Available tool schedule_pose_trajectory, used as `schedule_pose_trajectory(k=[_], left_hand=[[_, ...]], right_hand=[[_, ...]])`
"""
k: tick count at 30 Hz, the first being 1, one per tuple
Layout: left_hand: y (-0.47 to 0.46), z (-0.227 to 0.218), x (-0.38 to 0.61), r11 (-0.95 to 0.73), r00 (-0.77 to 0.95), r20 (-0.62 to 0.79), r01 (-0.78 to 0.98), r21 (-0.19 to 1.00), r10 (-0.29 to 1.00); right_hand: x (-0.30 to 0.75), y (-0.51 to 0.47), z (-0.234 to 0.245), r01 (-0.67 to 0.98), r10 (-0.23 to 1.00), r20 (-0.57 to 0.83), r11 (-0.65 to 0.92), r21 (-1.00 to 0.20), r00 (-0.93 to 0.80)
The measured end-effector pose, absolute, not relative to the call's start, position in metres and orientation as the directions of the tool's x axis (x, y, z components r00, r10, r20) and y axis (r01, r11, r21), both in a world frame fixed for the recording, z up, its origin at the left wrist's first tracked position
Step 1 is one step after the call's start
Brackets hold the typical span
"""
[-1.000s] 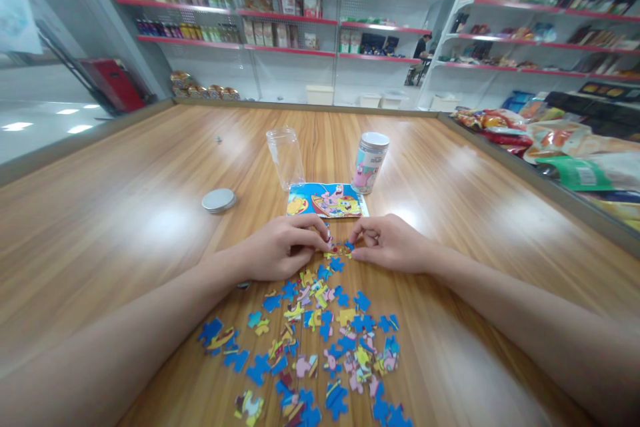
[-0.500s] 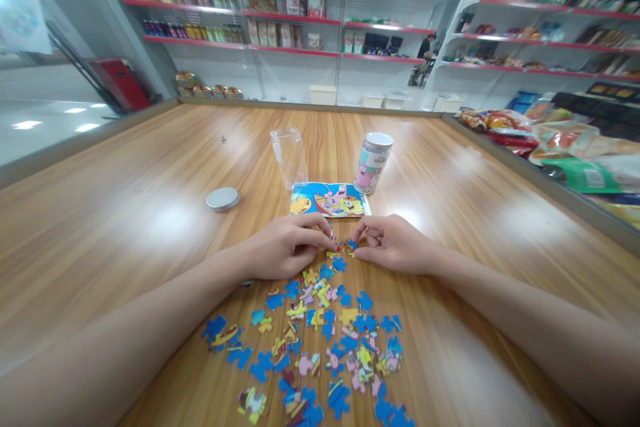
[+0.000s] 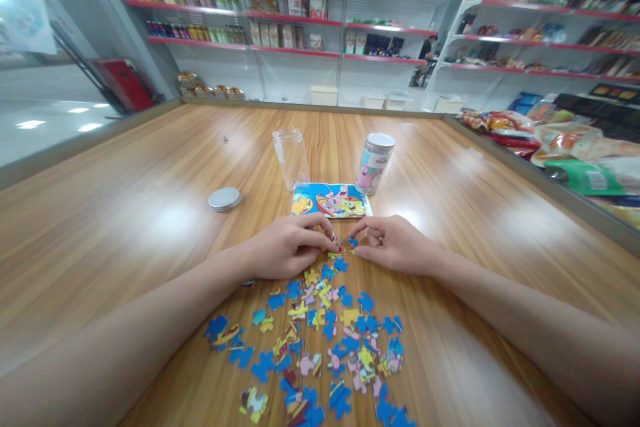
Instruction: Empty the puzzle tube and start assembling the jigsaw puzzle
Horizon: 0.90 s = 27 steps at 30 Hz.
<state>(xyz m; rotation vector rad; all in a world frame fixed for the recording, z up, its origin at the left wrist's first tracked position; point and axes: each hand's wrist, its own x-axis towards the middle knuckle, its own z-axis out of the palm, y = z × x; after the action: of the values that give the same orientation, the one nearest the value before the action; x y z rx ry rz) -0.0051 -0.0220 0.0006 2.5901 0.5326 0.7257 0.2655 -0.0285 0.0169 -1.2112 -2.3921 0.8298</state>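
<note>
My left hand [image 3: 293,245] rests on the table with its fingers closed at a jigsaw piece [image 3: 335,253], partly hidden by the fingertips. Facing it, my right hand [image 3: 393,245] pinches a small blue jigsaw piece [image 3: 353,242] between thumb and forefinger. The two pieces lie close together; whether they touch I cannot tell. Just beyond the hands lies a picture card [image 3: 330,201] with cartoon figures on blue. Loose jigsaw pieces [image 3: 329,324], blue, yellow and pink, spread over the table between my forearms.
Behind the card stand a clear open jar [image 3: 291,159] and a labelled jar with a lid [image 3: 375,163]. A silver lid [image 3: 225,199] lies to the left. Snack packets [image 3: 585,177] crowd the right side past the table's edge [image 3: 540,183]. Stocked shelves [image 3: 295,18] line the back; a person [image 3: 426,57] sits far off.
The right fingers and the blue piece have shifted very slightly. The whole view has moved a few pixels; otherwise the hands and loose pieces stay where they were.
</note>
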Motion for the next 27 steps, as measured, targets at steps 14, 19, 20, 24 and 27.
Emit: schedule_pose_trajectory(k=[14, 19, 20, 24, 27], left_hand=[[-0.0212, -0.0009, -0.0052, -0.857, 0.794, 0.410, 0.250, 0.452, 0.448], [-0.0216, 0.0001, -0.0051, -0.851, 0.798, 0.399, 0.252, 0.461, 0.452], [-0.0216, 0.0003, -0.0050, -0.850, 0.797, 0.399, 0.251, 0.463, 0.453], [-0.0216, 0.0003, -0.0053, -0.849, 0.796, 0.401, 0.250, 0.466, 0.454], [-0.0214, -0.0001, -0.0056, -0.847, 0.798, 0.394, 0.253, 0.467, 0.456]], right_hand=[[0.2685, -0.0280, 0.0123, 0.560, 0.784, 0.068, 0.498, -0.662, -0.617], [0.2663, -0.0287, 0.0140, 0.594, 0.801, 0.058, 0.488, -0.640, -0.596], [0.2661, -0.0287, 0.0142, 0.598, 0.803, 0.060, 0.489, -0.636, -0.593], [0.2665, -0.0286, 0.0146, 0.613, 0.806, 0.055, 0.490, -0.620, -0.590], [0.2665, -0.0289, 0.0149, 0.622, 0.808, 0.058, 0.495, -0.607, -0.587]])
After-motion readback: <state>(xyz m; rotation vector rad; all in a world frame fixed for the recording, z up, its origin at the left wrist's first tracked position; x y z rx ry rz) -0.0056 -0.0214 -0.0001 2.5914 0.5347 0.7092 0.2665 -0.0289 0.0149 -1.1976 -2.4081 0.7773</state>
